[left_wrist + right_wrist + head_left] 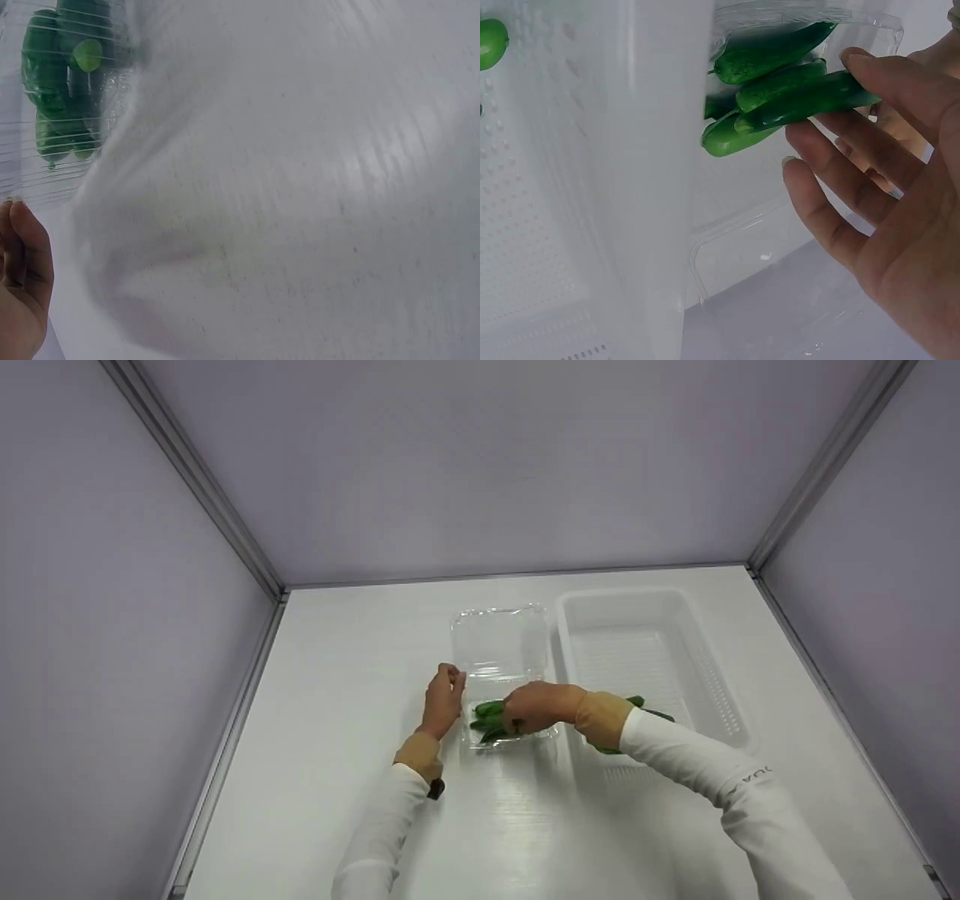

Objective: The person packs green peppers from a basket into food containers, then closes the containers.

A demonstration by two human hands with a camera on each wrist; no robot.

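Holding the clear clamshell container [501, 675] on the white table [337, 697], we work with both hands at its near half. Our left hand [442, 701] sits at the container's left edge, fingers curled in against the rim near the hinge; whether they truly pinch the plastic or only steady it we cannot tell from the head view, and the left wrist view shows only a thumb tip beside the ribbed wall. Our right hand [536, 706] is over the tray half, fingers [840, 172] spread and nearly straight, their tips touching the green peppers [780, 90] piled inside; nothing is gripped. The lid half lies open toward the far wall. Just right of the container stands a white perforated basket [720, 690], with a few more peppers [645, 709] in its near end, partly hidden by our right wrist. For this step we judge it best to keep the left hand firm on the rim so the light tray does not slide, and to nudge the peppers flat and lengthwise with the fingertips, stems inside the rim. Pressing hard could buckle the thin plastic.
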